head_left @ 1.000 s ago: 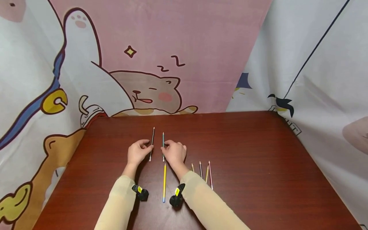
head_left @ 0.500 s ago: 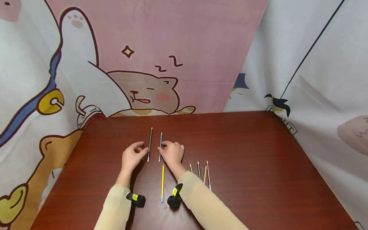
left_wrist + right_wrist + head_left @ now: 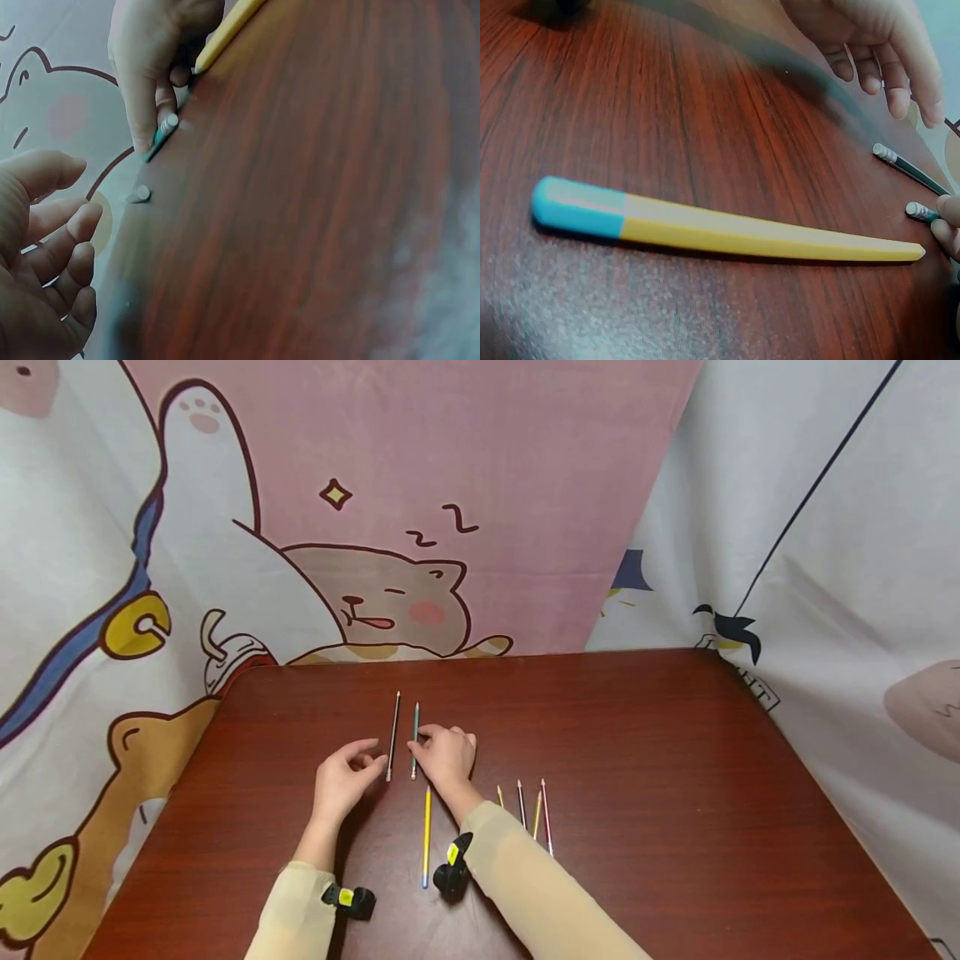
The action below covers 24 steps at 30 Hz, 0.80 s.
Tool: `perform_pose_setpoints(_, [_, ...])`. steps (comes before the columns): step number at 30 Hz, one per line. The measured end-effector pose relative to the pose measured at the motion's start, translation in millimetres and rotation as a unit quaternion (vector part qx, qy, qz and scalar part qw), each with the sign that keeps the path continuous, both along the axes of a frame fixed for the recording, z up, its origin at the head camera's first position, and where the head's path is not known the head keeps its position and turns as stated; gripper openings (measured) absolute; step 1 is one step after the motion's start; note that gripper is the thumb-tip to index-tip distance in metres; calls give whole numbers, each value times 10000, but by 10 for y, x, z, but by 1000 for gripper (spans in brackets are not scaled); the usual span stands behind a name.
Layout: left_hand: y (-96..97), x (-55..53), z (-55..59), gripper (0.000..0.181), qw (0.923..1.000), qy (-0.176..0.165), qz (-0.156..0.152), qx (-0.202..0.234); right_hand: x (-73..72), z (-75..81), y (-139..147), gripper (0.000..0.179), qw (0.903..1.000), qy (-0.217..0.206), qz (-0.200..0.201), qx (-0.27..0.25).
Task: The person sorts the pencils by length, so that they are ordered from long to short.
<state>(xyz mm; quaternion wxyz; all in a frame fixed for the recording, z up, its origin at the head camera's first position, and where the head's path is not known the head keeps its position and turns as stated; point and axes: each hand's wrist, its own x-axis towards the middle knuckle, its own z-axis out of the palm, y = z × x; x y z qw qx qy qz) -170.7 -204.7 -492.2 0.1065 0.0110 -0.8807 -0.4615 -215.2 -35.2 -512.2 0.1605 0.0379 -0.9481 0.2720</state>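
My right hand (image 3: pixel 447 762) pinches a teal pencil (image 3: pixel 416 718) between thumb and finger near its eraser end, on the tabletop. Just left of it lies a dark pencil (image 3: pixel 394 731), roughly parallel, with a small gap between the two. My left hand (image 3: pixel 341 783) hovers beside the dark pencil with loosely bent fingers; in the left wrist view that hand (image 3: pixel 45 247) holds nothing. Nearer to me, a yellow pencil (image 3: pixel 427 839) lies lengthwise; its blue end (image 3: pixel 577 208) shows large in the right wrist view.
Several more pencils (image 3: pixel 521 802) lie right of my right forearm, partly hidden by the sleeve. The reddish-brown table (image 3: pixel 675 777) ends at a cartoon-printed cloth (image 3: pixel 525 485). Black cameras (image 3: pixel 452 868) sit on both wrists.
My left hand has drawn away from the dark pencil, back toward me and leftward. My right hand has shifted the teal pencil left, narrowing the gap to the dark one.
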Motion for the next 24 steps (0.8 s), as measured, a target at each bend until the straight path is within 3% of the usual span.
perform_pose_setpoints(12, [73, 80, 56, 34, 9996, 97, -192, -166, -33, -13, -9, 29, 9996, -107, 231, 103])
perform_pose_setpoints(24, [53, 150, 44, 33, 9981, -28, -434, -437, -22, 3, 58, 34, 9979, -385, 504, 101])
